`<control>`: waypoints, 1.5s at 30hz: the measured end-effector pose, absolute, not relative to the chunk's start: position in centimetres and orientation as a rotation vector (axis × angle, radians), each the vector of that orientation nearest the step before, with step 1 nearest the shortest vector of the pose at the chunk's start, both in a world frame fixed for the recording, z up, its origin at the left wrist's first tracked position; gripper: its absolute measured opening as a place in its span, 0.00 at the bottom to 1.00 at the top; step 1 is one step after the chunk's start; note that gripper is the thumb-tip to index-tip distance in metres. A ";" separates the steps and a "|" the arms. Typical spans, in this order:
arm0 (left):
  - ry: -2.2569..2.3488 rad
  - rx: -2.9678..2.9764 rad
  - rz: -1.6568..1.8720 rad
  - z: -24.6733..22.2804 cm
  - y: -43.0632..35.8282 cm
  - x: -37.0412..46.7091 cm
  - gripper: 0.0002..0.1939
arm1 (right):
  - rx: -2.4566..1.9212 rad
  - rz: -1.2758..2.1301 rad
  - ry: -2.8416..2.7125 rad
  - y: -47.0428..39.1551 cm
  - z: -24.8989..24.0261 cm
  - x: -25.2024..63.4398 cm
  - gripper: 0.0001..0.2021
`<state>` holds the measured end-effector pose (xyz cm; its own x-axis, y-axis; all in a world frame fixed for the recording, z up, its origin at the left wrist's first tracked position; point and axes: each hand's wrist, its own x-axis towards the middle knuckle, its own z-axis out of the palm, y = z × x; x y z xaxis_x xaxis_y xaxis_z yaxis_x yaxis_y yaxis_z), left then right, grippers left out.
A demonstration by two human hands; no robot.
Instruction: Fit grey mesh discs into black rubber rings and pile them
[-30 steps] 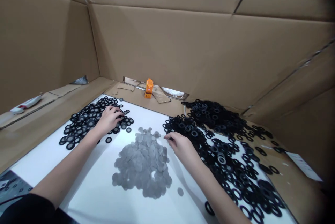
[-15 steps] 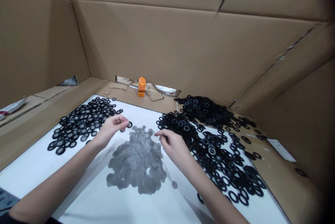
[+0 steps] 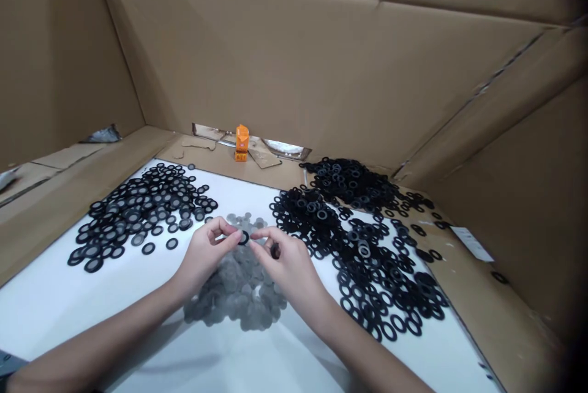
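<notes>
My left hand pinches the left side of a black ring between thumb and fingertips. Close against the ring's right side are the thumb and forefinger of my right hand; whether a grey disc is between them is too small to tell. Another black ring is tucked in the curled fingers of my right hand. Below both hands lies a heap of thin grey discs, partly hidden by them. To the left spreads a pile of black rings with grey discs inside.
Plain black rings cover the right side of the white board, with a further heap behind on cardboard. A small orange box stands at the back. Tall cardboard walls enclose the space. A white label lies at right.
My hands have come together over the grey discs, the left moving right with its ring. The right hand's fingertips have closed in at that ring. The view has shifted slightly.
</notes>
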<state>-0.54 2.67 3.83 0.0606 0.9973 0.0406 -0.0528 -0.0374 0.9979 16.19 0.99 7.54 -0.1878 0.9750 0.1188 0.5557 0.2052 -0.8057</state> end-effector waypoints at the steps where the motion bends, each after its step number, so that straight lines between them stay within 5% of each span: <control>1: 1.102 1.225 1.213 3.7 2.5 -0.4 0.09 | -1.438 0.791 -1.849 1.0 7.4 16.1 0.09; 22: 1.209 1.325 1.227 3.0 0.9 0.7 0.07 | -1.495 0.434 -2.100 1.1 5.2 15.5 0.10; 45: 1.031 0.728 1.185 1.8 2.7 -0.2 0.10 | -1.461 0.669 -2.093 1.8 5.6 16.0 0.10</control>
